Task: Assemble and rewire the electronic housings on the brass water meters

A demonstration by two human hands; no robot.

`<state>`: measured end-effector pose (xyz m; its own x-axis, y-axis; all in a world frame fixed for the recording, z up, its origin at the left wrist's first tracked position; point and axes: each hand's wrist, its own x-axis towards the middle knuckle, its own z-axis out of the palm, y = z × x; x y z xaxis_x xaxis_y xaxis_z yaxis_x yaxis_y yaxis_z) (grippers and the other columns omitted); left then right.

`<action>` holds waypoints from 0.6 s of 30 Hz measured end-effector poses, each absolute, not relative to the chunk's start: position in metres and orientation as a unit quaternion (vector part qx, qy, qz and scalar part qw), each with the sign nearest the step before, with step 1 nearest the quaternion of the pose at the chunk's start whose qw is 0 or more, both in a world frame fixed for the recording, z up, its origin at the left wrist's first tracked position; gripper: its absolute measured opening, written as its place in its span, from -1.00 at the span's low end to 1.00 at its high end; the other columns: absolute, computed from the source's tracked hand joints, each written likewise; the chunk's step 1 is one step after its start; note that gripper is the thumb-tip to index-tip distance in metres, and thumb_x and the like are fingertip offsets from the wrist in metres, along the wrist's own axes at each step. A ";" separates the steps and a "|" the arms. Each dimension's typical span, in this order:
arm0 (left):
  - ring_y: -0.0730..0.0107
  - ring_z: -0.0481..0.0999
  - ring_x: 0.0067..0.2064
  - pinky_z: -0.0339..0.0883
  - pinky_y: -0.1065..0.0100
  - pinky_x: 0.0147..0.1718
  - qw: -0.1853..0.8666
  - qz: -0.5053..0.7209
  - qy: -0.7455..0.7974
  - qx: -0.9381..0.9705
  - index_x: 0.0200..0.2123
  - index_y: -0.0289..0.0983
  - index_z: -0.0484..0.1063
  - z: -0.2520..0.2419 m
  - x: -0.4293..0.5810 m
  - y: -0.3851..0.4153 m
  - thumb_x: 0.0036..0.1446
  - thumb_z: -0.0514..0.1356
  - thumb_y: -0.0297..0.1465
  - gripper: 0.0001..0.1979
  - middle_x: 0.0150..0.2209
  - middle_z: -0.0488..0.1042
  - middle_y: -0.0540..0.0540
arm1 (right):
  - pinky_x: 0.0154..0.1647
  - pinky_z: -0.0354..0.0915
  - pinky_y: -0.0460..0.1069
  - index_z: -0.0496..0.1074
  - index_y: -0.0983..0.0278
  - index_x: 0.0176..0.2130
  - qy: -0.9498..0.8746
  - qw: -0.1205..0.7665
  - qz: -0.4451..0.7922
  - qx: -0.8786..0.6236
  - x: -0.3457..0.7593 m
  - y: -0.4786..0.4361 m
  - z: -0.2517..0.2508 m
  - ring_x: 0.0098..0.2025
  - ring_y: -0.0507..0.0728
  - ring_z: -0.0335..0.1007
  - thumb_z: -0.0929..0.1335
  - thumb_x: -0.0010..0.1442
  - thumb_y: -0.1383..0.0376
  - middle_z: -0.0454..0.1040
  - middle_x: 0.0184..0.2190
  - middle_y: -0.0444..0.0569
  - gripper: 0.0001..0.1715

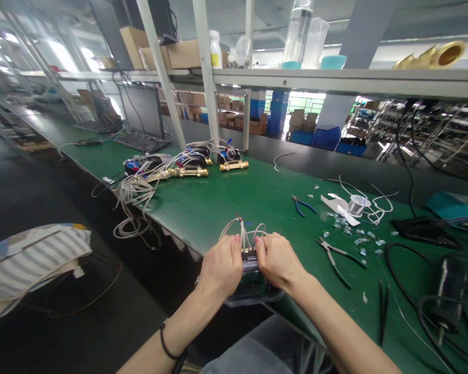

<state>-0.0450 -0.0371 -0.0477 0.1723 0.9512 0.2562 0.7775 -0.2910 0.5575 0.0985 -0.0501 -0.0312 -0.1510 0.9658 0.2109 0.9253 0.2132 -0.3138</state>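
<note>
My left hand (220, 267) and my right hand (277, 262) are both closed around a small dark device with a clear plastic housing (253, 283) at the front edge of the green bench (226, 208). The fingertips of both hands pinch at its top, where a bundle of thin white wires (242, 228) with red and blue ends loops up out of it. A dark band circles my left wrist. Most of the device is hidden beneath my hands.
Pliers (337, 257), blue-handled cutters (302, 204), a solder spool (358, 205) and several small metal clips (354, 236) lie to the right. Brass-fitted units with wire bundles (179, 169) sit farther left. Black cables and a black tool (450, 291) fill the right edge. A keyboard and monitor stand behind.
</note>
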 end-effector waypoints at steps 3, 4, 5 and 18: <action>0.28 0.42 -0.35 0.18 0.28 -0.35 0.151 0.289 0.575 0.750 -0.47 -0.23 0.28 -0.049 -0.046 -0.036 0.31 -0.25 -0.32 -0.58 -0.40 0.42 -0.12 | -0.32 0.11 -0.03 0.48 0.32 -0.44 -0.754 0.175 0.057 -0.630 0.098 -0.050 -0.030 -0.35 0.11 0.40 0.11 0.38 0.32 0.54 -0.40 0.04 -0.49; 0.29 0.41 -0.36 0.18 0.29 -0.36 0.151 0.289 0.575 0.750 -0.48 -0.23 0.28 -0.049 -0.046 -0.036 0.31 -0.25 -0.33 -0.58 -0.40 0.42 -0.12 | -0.32 0.11 -0.03 0.48 0.33 -0.44 -0.752 0.172 0.058 -0.633 0.098 -0.050 -0.030 -0.35 0.12 0.40 0.11 0.38 0.32 0.53 -0.41 0.05 -0.48; 0.29 0.41 -0.36 0.17 0.30 -0.36 0.151 0.289 0.575 0.750 -0.48 -0.23 0.28 -0.049 -0.046 -0.036 0.30 -0.24 -0.33 -0.58 -0.40 0.43 -0.11 | -0.32 0.11 -0.03 0.49 0.34 -0.44 -0.750 0.170 0.058 -0.637 0.098 -0.050 -0.031 -0.35 0.12 0.40 0.10 0.38 0.32 0.53 -0.41 0.06 -0.48; 0.28 0.44 -0.36 0.14 0.32 -0.38 0.119 0.274 0.594 0.747 -0.46 -0.22 0.29 -0.048 -0.039 -0.038 0.28 -0.20 -0.39 -0.64 -0.40 0.44 -0.11 | -0.26 0.18 -0.02 0.53 0.33 -0.38 -0.715 0.134 0.069 -0.683 0.096 -0.050 -0.026 -0.26 0.17 0.46 0.14 0.35 0.28 0.56 -0.33 0.07 -0.53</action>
<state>-0.0389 -0.0380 -0.0478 0.1438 0.9525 0.2684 0.8225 -0.2659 0.5028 0.0962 -0.0497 -0.0264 -0.0320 0.9947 0.0975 0.9574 0.0586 -0.2829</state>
